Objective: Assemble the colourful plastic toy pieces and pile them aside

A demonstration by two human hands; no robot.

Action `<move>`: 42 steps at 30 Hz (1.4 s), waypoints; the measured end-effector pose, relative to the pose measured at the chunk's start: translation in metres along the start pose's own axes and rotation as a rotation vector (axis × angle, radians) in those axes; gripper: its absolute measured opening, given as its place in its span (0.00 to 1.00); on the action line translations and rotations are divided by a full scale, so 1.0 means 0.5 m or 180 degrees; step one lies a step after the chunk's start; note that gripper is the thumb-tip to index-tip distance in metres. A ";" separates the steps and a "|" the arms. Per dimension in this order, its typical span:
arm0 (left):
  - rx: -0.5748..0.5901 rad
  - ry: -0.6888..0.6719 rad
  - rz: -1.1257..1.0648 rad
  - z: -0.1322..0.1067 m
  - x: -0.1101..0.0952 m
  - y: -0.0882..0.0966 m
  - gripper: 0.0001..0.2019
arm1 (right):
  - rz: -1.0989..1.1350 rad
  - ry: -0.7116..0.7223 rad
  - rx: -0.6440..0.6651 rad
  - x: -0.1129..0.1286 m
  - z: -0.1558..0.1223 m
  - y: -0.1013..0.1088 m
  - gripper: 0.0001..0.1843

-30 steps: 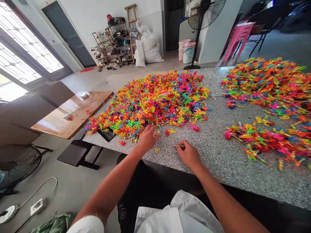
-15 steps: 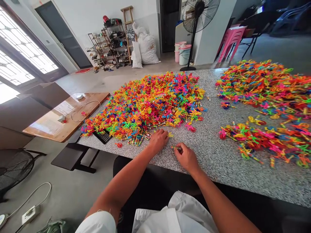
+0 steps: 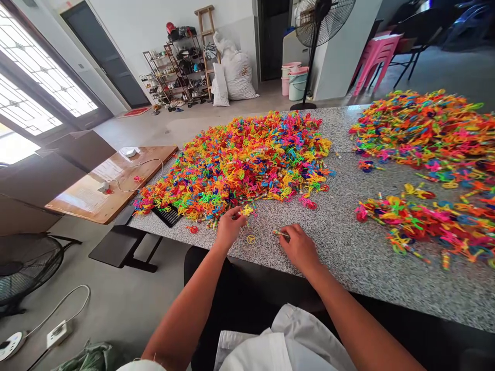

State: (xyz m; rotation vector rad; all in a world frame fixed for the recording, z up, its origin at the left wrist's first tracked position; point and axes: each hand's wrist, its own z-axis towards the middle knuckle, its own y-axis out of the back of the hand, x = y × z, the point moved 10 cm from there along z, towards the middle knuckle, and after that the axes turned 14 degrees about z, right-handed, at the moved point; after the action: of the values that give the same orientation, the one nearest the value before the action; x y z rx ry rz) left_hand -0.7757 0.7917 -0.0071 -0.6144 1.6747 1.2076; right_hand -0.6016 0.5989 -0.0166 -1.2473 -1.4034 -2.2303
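Observation:
My left hand (image 3: 229, 229) is closed in a pinch at the front of a large heap of colourful plastic pieces (image 3: 247, 154). At its fingertips is a small yellow plastic piece (image 3: 246, 210). My right hand (image 3: 299, 245) rests low over the speckled table (image 3: 328, 226), its thumb and fingers closed on a short patterned stick (image 3: 279, 233) whose end pokes out to the left. Between the hands a yellow plastic ring piece (image 3: 251, 239) lies flat on the table. A red piece (image 3: 193, 229) lies left of my left hand.
More colourful pieces are heaped at the right (image 3: 425, 129), with a looser group (image 3: 417, 216) nearer me. A black slotted tray (image 3: 168, 216) pokes out under the left heap. Left stands a wooden table (image 3: 108, 185); behind stand a fan (image 3: 320, 20) and white sacks (image 3: 237, 77).
My left hand has drawn back to the left from the heap's front edge, a yellow piece at its fingertips. The yellow ring piece now shows on the table. My right hand has barely moved.

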 end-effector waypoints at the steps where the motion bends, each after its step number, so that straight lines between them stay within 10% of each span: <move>1: 0.0074 0.0151 -0.0243 -0.008 0.011 0.009 0.21 | -0.0217 -0.0049 0.0039 0.005 0.012 -0.003 0.10; 14: 0.0326 0.0584 -0.0591 -0.068 0.066 0.043 0.24 | -0.1104 0.0012 0.0731 0.098 0.138 -0.107 0.13; 28: 0.0439 0.0689 -0.0813 -0.067 0.062 0.028 0.21 | -0.1139 -0.0041 0.0651 0.049 0.135 -0.058 0.15; 31: -0.0156 0.0346 -0.0075 -0.049 0.048 0.109 0.16 | -0.1150 -0.0008 0.0644 0.019 0.117 -0.045 0.12; 35: -0.1636 0.0041 0.1529 -0.002 0.013 0.329 0.11 | -0.1063 -0.0059 0.0420 -0.023 0.102 -0.013 0.12; 38: -0.2062 0.0394 0.2040 0.058 0.020 0.460 0.12 | -0.0956 0.0086 0.0293 -0.035 0.092 0.001 0.12; 42: -0.2306 0.0017 0.2471 0.090 -0.031 0.465 0.24 | -0.0891 0.0198 0.0221 -0.032 0.081 0.002 0.12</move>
State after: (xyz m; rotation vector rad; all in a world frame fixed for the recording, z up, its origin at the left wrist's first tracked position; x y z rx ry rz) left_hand -0.9396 0.9208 0.1057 -0.3709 1.4872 2.4216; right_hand -0.5695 0.6282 -0.0206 -1.0026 -1.7061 -2.3489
